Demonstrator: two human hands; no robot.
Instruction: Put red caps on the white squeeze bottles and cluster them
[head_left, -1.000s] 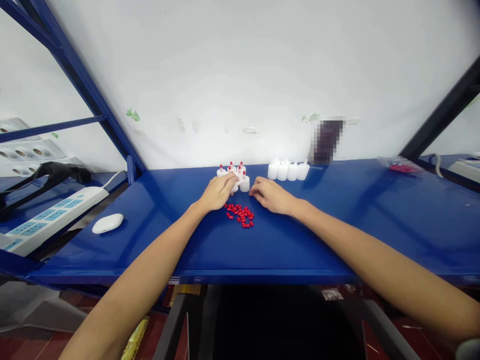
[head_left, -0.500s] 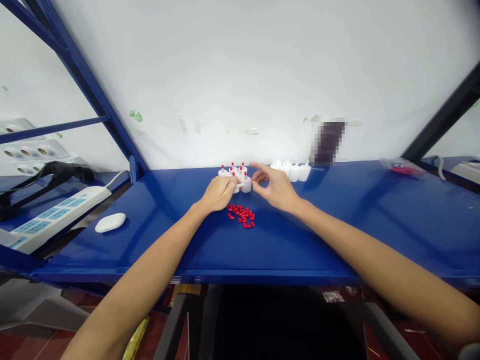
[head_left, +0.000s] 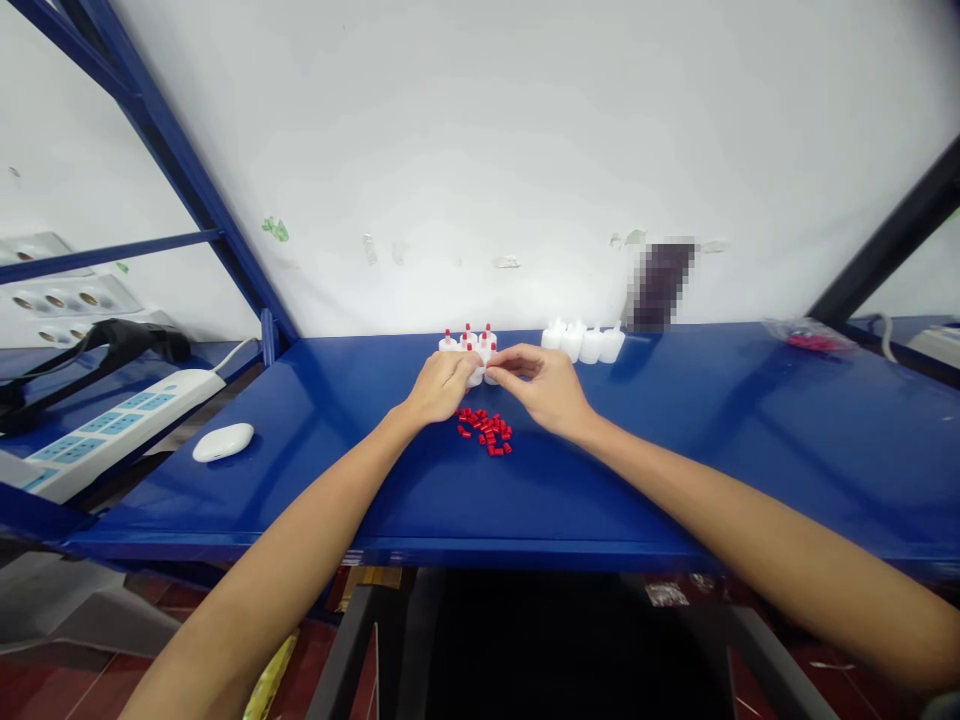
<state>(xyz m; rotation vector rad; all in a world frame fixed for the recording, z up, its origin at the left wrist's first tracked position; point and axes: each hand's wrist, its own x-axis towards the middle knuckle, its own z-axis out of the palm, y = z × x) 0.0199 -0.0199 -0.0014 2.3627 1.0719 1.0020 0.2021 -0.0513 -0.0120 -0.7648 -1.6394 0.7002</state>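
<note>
My left hand [head_left: 435, 388] is closed around a small white dropper bottle [head_left: 476, 377], mostly hidden by the fingers, its nozzle toward my right hand. With thumb and forefinger my right hand [head_left: 551, 388] pinches a small red cap [head_left: 491, 366] at that nozzle; whether it is seated cannot be made out. Just behind the hands, several white bottles with red caps [head_left: 448, 343] stand upright in a cluster. A pile of loose red caps [head_left: 491, 428] lies on the blue table in front of them. Several uncapped white bottles [head_left: 590, 346] stand to the right.
The blue tabletop [head_left: 360, 480] runs back to a white wall [head_left: 450, 150]. At the left are a white oval case [head_left: 223, 442], a power strip [head_left: 127, 425] and a black strap [head_left: 112, 350]. A plastic bag with red pieces [head_left: 814, 338] lies at the far right.
My right hand has moved left, bringing the red cap to the nozzle of the bottle in my left hand. The left hand has kept its grip in about the same place.
</note>
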